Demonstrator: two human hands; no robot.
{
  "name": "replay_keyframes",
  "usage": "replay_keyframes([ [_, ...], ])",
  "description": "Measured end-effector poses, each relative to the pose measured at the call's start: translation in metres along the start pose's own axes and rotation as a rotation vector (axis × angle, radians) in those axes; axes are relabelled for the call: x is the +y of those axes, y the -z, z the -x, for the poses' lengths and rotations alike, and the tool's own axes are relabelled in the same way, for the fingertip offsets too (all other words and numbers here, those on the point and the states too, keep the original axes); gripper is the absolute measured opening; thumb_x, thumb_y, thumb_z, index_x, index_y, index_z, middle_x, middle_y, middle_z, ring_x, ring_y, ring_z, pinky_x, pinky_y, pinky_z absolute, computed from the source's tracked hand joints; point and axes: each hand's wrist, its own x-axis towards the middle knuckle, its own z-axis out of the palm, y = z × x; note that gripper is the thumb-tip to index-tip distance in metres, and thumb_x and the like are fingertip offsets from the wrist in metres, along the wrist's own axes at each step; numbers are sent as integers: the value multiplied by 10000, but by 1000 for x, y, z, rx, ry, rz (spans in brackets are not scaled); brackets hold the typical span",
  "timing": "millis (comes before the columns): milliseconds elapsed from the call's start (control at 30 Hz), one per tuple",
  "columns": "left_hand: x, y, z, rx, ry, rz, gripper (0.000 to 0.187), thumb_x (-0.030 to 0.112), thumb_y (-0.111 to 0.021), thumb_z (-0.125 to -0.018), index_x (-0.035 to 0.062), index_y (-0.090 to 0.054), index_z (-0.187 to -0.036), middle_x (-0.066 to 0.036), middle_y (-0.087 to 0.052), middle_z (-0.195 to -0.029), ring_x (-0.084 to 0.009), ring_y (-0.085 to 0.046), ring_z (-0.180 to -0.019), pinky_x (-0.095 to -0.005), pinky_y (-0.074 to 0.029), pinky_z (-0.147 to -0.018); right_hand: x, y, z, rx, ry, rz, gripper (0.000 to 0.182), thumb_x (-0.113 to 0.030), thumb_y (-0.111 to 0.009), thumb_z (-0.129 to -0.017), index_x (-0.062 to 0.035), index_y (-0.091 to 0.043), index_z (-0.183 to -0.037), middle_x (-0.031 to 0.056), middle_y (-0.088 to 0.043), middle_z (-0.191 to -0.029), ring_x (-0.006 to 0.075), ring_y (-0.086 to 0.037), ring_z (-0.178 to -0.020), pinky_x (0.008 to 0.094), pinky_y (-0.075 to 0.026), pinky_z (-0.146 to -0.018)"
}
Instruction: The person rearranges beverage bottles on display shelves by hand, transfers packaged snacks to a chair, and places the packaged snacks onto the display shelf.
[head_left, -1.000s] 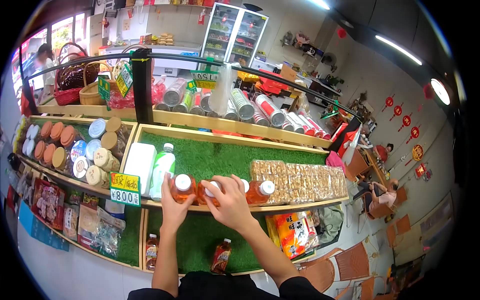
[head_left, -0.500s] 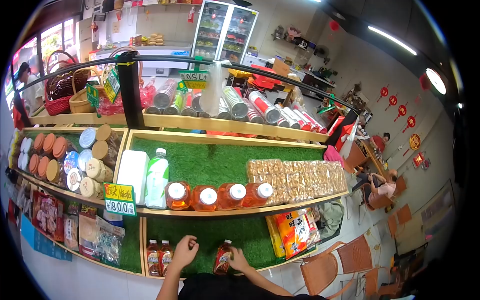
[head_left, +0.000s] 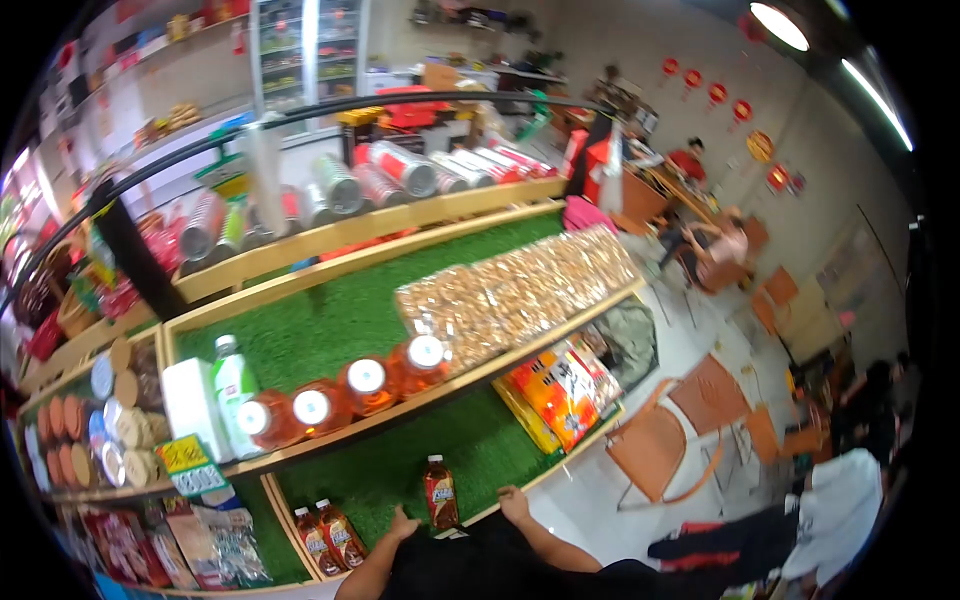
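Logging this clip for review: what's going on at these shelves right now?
A person stands at a shop display with grass-lined shelves. Both hands are low at the bottom shelf's front edge: the left hand and right hand flank an upright brown bottle, neither clearly gripping it. Two similar bottles stand further left. Four orange bottles line the shelf above.
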Motion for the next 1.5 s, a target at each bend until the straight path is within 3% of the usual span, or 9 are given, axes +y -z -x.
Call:
replay_keyframes([
  [200,21,2,-33,-91,97,242,933,141,-681,-725,51,-91,-1442,-212,-475,-1266,-268,-581,-971,-367,-516,-747,60,81,82,261,-214,-100,178,-62,-552,-749,-37,-651,-894,89,-621,-644,171,-601,-582,307,-482,-565],
  [300,28,-6,-42,-137,161,235,924,162,-689,-734,181,-115,-1458,-176,-446,-1274,-296,-561,-984,-452,-512,-657,137,81,189,401,-544,-4,210,-213,-582,-770,-48,-666,-870,200,-657,-854,361,-627,-843,438,-483,-754],
  [333,25,-11,-45,-175,146,185,924,162,-689,-734,181,-115,-1458,-176,-446,-1274,-296,-561,-984,-452,-512,-657,205,57,240,418,-519,45,157,-196,-594,-821,-58,-664,-790,131,-674,-801,213,-654,-805,351,-518,-742],
  [367,21,-16,-49,-212,154,192,925,152,-683,-737,175,-102,-1456,-165,-465,-1214,-275,-568,-912,-458,-514,-671,244,25,292,369,-896,-13,240,-259,-599,-755,-58,-666,-866,188,-658,-893,353,-631,-823,430,-489,-734],
  [467,30,-38,-55,-265,141,172,910,95,-670,-720,159,-119,-1440,-147,-504,-1130,-297,-591,-887,-471,-520,-717,202,9,373,114,-1296,-139,238,-257,-601,-756,-60,-667,-872,185,-659,-901,350,-633,-828,429,-491,-732],
  [667,32,-59,-73,-92,17,427,819,-141,-532,-668,93,-175,-1367,-207,-475,-1146,-346,-587,-909,-500,-538,-670,169,5,367,221,-1187,-357,234,-251,-606,-756,-64,-670,-882,178,-660,-917,344,-635,-840,427,-496,-728],
  [833,64,-47,-55,-189,274,359,417,-119,-506,-673,-171,-389,-1070,-241,-525,-970,-362,-601,-783,-502,-544,-616,169,40,309,392,-949,-438,231,-246,-610,-757,-68,-672,-891,172,-661,-931,339,-638,-849,425,-499,-724],
  [1000,55,-57,-57,73,78,404,203,-80,-522,-710,-157,-500,-897,-230,-545,-816,-389,-606,-724,-562,-516,-555,175,90,277,510,-793,-521,229,-242,-614,-758,-72,-674,-899,167,-663,-944,334,-640,-859,422,-503,-721],
  [1500,126,-170,28,-434,207,-327,223,25,-554,-792,-52,-529,-1001,-165,-595,-797,-273,-602,-637,-422,-502,-513,281,35,378,358,-1110,-746,227,-228,-625,-760,-83,-680,-925,150,-666,-984,318,-647,-887,416,-513,-711],
])
